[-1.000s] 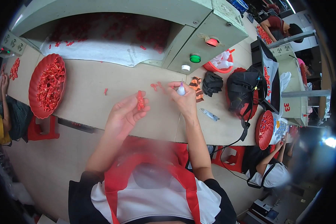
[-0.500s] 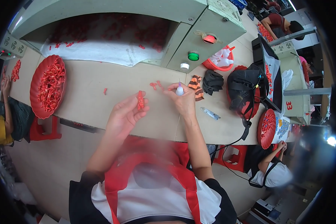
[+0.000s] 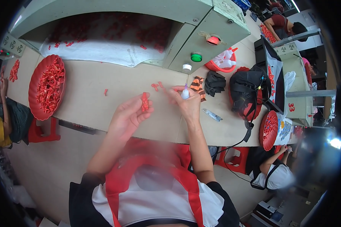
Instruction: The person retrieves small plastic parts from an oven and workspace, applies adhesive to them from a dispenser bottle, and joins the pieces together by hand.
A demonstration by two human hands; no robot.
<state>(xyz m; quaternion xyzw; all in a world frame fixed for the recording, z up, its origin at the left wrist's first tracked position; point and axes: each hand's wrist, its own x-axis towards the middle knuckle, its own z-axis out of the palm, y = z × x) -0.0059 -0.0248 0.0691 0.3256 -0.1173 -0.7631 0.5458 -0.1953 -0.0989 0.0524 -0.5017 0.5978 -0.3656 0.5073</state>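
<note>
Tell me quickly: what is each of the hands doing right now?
Left hand: closed on a small red plastic piece.
Right hand: closed on a small white bottle.

A round red plastic tray [image 3: 35,81] heaped with small red pieces sits far left on the beige worktable [image 3: 87,96], a black bag [image 3: 243,92] at right

One head-worn fisheye view looks steeply down — close over the worktop [image 3: 102,94] and the person's own chest; its rim bends, perhaps hiding the far edges.
</note>
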